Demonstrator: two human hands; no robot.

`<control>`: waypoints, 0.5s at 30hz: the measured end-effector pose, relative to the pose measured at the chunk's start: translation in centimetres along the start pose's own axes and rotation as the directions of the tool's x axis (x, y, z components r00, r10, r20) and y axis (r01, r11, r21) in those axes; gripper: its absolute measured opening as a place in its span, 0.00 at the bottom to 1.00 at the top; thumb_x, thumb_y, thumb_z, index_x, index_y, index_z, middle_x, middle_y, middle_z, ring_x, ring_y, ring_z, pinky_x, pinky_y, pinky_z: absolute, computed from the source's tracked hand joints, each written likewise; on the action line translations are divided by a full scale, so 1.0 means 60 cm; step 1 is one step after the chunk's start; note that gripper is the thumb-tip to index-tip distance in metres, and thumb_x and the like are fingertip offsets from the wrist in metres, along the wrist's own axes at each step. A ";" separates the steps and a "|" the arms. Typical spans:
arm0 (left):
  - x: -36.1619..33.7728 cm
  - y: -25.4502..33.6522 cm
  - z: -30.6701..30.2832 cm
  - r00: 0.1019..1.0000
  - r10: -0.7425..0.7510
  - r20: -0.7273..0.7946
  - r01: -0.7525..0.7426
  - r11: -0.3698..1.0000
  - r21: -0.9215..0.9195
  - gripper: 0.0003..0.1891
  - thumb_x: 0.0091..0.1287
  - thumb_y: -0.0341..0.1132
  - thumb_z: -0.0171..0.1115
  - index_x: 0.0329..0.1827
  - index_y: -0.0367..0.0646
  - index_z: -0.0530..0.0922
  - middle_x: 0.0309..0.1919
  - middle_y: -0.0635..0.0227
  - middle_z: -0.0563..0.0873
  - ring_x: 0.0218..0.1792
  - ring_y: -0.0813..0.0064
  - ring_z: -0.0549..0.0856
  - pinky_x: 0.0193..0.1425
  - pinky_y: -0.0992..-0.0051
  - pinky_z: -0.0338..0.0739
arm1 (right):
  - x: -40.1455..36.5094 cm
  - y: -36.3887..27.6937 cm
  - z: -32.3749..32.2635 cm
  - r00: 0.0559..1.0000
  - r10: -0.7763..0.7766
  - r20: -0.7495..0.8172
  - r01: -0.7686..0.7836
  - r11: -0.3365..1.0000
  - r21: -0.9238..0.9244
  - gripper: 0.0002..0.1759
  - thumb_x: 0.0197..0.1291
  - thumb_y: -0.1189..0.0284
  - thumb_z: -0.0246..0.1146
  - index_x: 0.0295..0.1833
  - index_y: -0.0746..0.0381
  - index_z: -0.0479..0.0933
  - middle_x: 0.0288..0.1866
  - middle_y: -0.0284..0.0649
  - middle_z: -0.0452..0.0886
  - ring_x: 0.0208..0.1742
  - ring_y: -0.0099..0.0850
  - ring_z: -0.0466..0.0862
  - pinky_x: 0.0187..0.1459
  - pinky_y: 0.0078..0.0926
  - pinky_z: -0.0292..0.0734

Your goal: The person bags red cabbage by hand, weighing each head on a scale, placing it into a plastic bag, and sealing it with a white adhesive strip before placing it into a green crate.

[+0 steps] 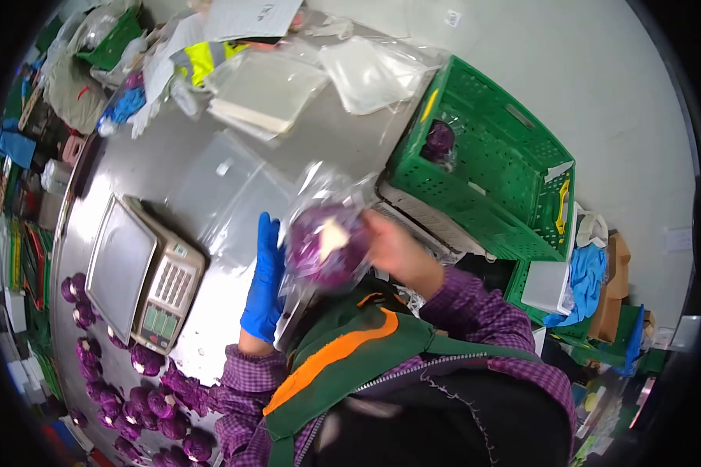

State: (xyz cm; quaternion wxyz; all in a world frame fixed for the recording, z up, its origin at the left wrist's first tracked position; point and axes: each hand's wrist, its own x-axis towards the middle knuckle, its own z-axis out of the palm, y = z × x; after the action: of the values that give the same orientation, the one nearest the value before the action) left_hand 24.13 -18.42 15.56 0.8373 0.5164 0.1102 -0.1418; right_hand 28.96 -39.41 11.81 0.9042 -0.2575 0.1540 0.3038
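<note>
A halved-looking red cabbage [310, 247] with a pale cut stem sits inside a clear plastic bag [323, 183] in front of my body. My right hand [401, 247], bare, grips it from the right side, the fingertips partly hidden behind the wrapped head. On the other side my left hand [263, 280], in a blue glove, stands upright with its fingers stretched out straight, its palm side right at the bag. Just beyond it, a stack of clear plastic bags [226, 191] lies on the metal table.
A weighing scale [152, 272] stands on the metal table [327, 128] at left. Several red cabbages [163, 403] lie at lower left. To the right, a green crate [483, 194] contains a wrapped cabbage [439, 140]. More plastic bags [269, 86] lie at the back.
</note>
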 end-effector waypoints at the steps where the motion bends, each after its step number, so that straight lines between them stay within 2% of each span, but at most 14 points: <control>1: 0.038 -0.027 -0.003 0.998 0.055 0.019 -0.057 0.992 0.115 0.36 0.69 0.60 0.46 0.76 0.59 0.49 0.74 0.59 0.51 0.73 0.57 0.53 0.72 0.58 0.54 | -0.007 -0.055 -0.024 0.988 -0.139 -0.071 0.138 0.990 -0.014 0.20 0.70 0.61 0.50 0.58 0.62 0.71 0.57 0.39 0.77 0.58 0.32 0.76 0.61 0.37 0.70; 2: 0.061 -0.031 0.018 0.999 0.043 -0.016 -0.043 0.998 0.044 0.38 0.67 0.59 0.51 0.75 0.55 0.51 0.73 0.59 0.55 0.72 0.54 0.56 0.70 0.55 0.57 | -0.012 -0.116 -0.045 0.944 -0.285 -0.163 0.280 0.958 -0.057 0.19 0.69 0.61 0.51 0.57 0.62 0.71 0.56 0.39 0.77 0.56 0.32 0.77 0.60 0.37 0.71; 3: 0.080 -0.047 0.024 0.999 0.037 -0.002 -0.037 0.998 0.057 0.38 0.67 0.59 0.51 0.75 0.55 0.51 0.73 0.59 0.55 0.72 0.54 0.56 0.70 0.55 0.57 | -0.017 -0.180 -0.064 0.870 -0.425 -0.249 0.410 0.905 -0.113 0.18 0.69 0.61 0.51 0.56 0.61 0.72 0.54 0.39 0.78 0.54 0.32 0.78 0.58 0.37 0.71; 5: 0.105 -0.085 0.017 0.993 -0.114 0.010 0.112 0.989 0.092 0.37 0.66 0.55 0.56 0.74 0.49 0.56 0.70 0.61 0.62 0.69 0.61 0.64 0.68 0.60 0.62 | -0.012 -0.308 -0.118 0.711 -0.687 -0.153 0.673 0.727 -0.136 0.16 0.69 0.64 0.53 0.54 0.62 0.72 0.51 0.39 0.79 0.50 0.31 0.78 0.55 0.33 0.72; 6: 0.103 -0.096 0.027 0.991 -0.130 -0.026 0.132 0.984 0.118 0.36 0.63 0.51 0.61 0.72 0.46 0.60 0.68 0.62 0.66 0.66 0.62 0.66 0.66 0.61 0.64 | -0.002 -0.371 -0.164 0.625 -0.773 -0.109 0.758 0.634 -0.150 0.14 0.69 0.67 0.53 0.53 0.63 0.74 0.50 0.40 0.79 0.49 0.32 0.79 0.54 0.32 0.73; 8: 0.094 -0.117 0.041 0.984 -0.172 -0.044 0.177 0.958 0.224 0.34 0.64 0.48 0.61 0.70 0.43 0.63 0.65 0.62 0.70 0.65 0.63 0.69 0.65 0.64 0.66 | 0.012 -0.472 -0.239 0.479 -0.860 -0.176 0.806 0.510 -0.300 0.15 0.70 0.67 0.51 0.57 0.61 0.73 0.51 0.37 0.79 0.49 0.31 0.78 0.53 0.33 0.73; 10: 0.093 -0.130 0.042 0.977 -0.199 -0.079 0.213 0.945 0.249 0.33 0.64 0.47 0.61 0.70 0.42 0.63 0.64 0.62 0.71 0.64 0.63 0.70 0.64 0.64 0.67 | 0.044 -0.546 -0.317 0.346 -0.910 -0.228 0.807 0.413 -0.423 0.13 0.70 0.69 0.51 0.52 0.63 0.76 0.48 0.40 0.80 0.48 0.34 0.78 0.53 0.32 0.72; 11: 0.088 -0.137 0.034 0.968 -0.236 -0.087 0.251 0.933 0.258 0.32 0.64 0.46 0.61 0.69 0.41 0.64 0.64 0.61 0.71 0.63 0.65 0.71 0.65 0.66 0.66 | 0.045 -0.577 -0.384 0.115 -0.981 0.156 0.373 -0.103 -0.922 0.12 0.69 0.70 0.52 0.49 0.64 0.76 0.46 0.41 0.80 0.47 0.34 0.78 0.52 0.31 0.73; 12: 0.078 -0.148 0.029 0.960 -0.254 -0.122 0.277 0.928 0.248 0.31 0.65 0.45 0.60 0.68 0.40 0.65 0.63 0.60 0.72 0.62 0.66 0.72 0.65 0.67 0.66 | 0.058 -0.611 -0.436 0.164 -0.772 0.614 -0.235 -0.635 -0.736 0.10 0.68 0.72 0.52 0.47 0.64 0.77 0.44 0.42 0.80 0.47 0.34 0.79 0.51 0.30 0.73; 13: 0.076 -0.160 0.028 0.955 -0.194 -0.226 0.238 0.953 0.189 0.31 0.65 0.45 0.60 0.68 0.40 0.65 0.63 0.60 0.72 0.62 0.66 0.72 0.65 0.67 0.66 | 0.068 -0.604 -0.430 0.174 -0.934 0.312 0.053 -0.308 -0.950 0.10 0.65 0.75 0.53 0.48 0.66 0.75 0.45 0.43 0.79 0.47 0.35 0.79 0.51 0.30 0.74; 14: 0.081 -0.167 0.021 0.959 -0.202 -0.197 0.254 0.922 0.293 0.31 0.65 0.45 0.60 0.67 0.39 0.66 0.62 0.59 0.73 0.61 0.67 0.73 0.65 0.68 0.67 | 0.101 -0.624 -0.511 0.267 -0.943 0.199 0.154 -0.162 -0.975 0.13 0.63 0.76 0.53 0.53 0.67 0.72 0.49 0.45 0.78 0.49 0.35 0.79 0.52 0.31 0.75; 15: 0.078 -0.171 0.006 0.956 -0.214 -0.200 0.277 0.883 0.380 0.30 0.66 0.46 0.60 0.67 0.38 0.67 0.61 0.58 0.75 0.60 0.68 0.74 0.64 0.69 0.67 | 0.115 -0.614 -0.533 0.386 -0.864 0.324 0.293 -0.218 -0.931 0.17 0.63 0.78 0.52 0.58 0.68 0.68 0.53 0.47 0.76 0.50 0.36 0.79 0.54 0.31 0.76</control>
State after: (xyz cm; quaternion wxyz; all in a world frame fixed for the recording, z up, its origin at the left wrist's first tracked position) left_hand 24.93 -23.72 5.59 0.6768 0.6692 0.2065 -0.2267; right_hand 53.53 -79.20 -3.72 0.4838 -0.8399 -0.0064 -0.2460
